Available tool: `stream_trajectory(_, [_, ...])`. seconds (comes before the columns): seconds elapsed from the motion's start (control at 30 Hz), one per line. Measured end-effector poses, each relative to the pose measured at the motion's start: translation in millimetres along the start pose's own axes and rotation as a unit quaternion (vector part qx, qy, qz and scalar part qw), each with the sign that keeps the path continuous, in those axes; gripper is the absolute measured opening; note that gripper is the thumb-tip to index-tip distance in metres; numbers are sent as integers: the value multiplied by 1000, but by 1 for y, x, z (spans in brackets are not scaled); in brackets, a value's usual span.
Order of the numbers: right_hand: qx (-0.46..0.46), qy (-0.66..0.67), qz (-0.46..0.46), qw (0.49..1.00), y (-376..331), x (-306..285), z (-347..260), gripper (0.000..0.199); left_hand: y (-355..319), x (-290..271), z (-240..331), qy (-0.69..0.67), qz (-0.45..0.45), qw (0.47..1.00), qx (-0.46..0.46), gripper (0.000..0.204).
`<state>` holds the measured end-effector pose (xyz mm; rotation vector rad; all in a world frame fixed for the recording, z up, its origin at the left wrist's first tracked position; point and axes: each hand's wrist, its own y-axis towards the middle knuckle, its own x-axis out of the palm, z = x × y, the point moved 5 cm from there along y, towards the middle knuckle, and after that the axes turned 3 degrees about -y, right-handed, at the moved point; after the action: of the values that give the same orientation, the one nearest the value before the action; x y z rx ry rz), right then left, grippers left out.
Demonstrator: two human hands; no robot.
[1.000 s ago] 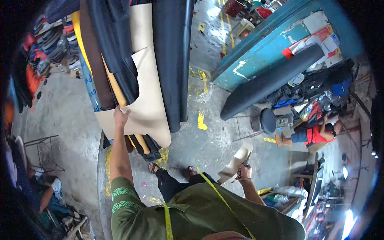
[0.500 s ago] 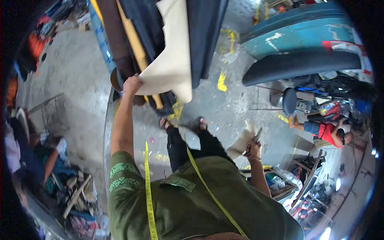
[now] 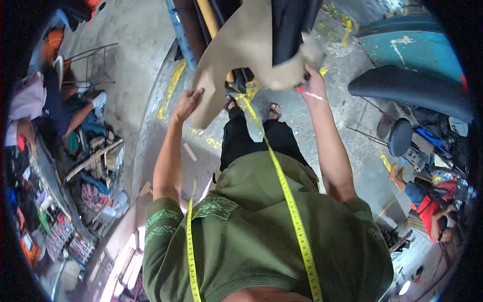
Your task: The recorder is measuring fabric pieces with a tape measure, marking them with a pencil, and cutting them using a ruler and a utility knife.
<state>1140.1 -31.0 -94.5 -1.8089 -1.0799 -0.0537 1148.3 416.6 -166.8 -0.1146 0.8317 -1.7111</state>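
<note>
A: What do the 2 hands hold?

B: Both are on the tan sheet (image 3: 246,48), a soft, matte material like leather or thick fabric, with an irregular outline. It hangs in front of the person, above the concrete floor (image 3: 136,65).

A: Where are the fingers on it?

B: The left hand (image 3: 187,103) grasps the lower left corner of the sheet; the fingers are closed on its edge. The right hand (image 3: 309,83) grips the lower right part, where the sheet is bunched; its fingers are clenched into the fold, and the fingertips are hidden.

A: What is near it?

B: A dark, smooth sheet (image 3: 292,22) hangs just beside and partly over the tan one. Behind are a yellow roll (image 3: 207,12) and a blue bar (image 3: 180,35). A yellow measuring tape (image 3: 289,201) lies around the neck, over the green shirt (image 3: 261,236).

A: Any containers?

B: At the left edge some crates (image 3: 60,236) with small things; I cannot tell what is inside.
</note>
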Motion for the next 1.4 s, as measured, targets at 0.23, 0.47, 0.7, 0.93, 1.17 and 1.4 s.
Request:
stream_trajectory(0.23, [80,-179,-123,973,13,80,161,13,-69,20,57,-28,55,998,-24,46])
stream_trajectory(0.47, [68,-68,-74,993,9,86,242,31,-86,6,82,237,144,958,73,45])
stream_trajectory(0.7, [18,-4,-103,994,30,112,244,25,-81,-14,69,100,85,991,-26,52])
stream_trajectory(0.93, [36,-2,-57,998,50,126,271,21,-84,-29,83,193,54,979,38,58])
stream_trajectory(1.17, [84,12,-65,994,68,147,281,15,-85,-33,95,237,46,969,57,49])
stream_trajectory(1.4, [67,-116,-92,987,68,162,277,13,-88,-44,88,276,66,953,105,44])
